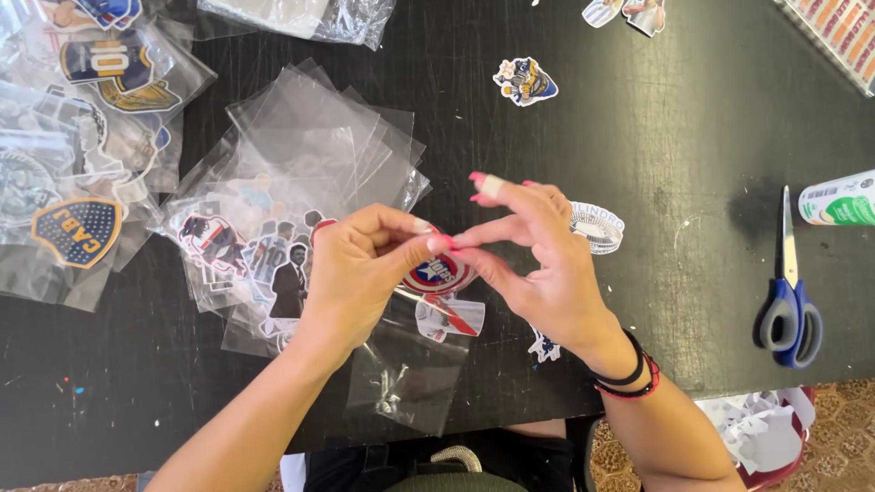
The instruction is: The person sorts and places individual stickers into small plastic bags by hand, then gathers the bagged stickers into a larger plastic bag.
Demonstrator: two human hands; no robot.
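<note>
From the head camera, the left hand (360,264) and right hand (533,255) meet over the black table (638,137), fingertips pinched together on the mouth of a clear bag (410,369) with a round sticker (439,273) and another sticker at its opening. The thin, slippery plastic could slide free, dropping stickers onto the loose bags (319,137) beside them.

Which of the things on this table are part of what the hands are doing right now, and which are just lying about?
In use:
left hand
right hand
round sticker, pinched between both
clear sleeve under the hands

Lying about:
scissors
white tube
loose stickers
stack of empty sleeves
bagged stickers
</note>
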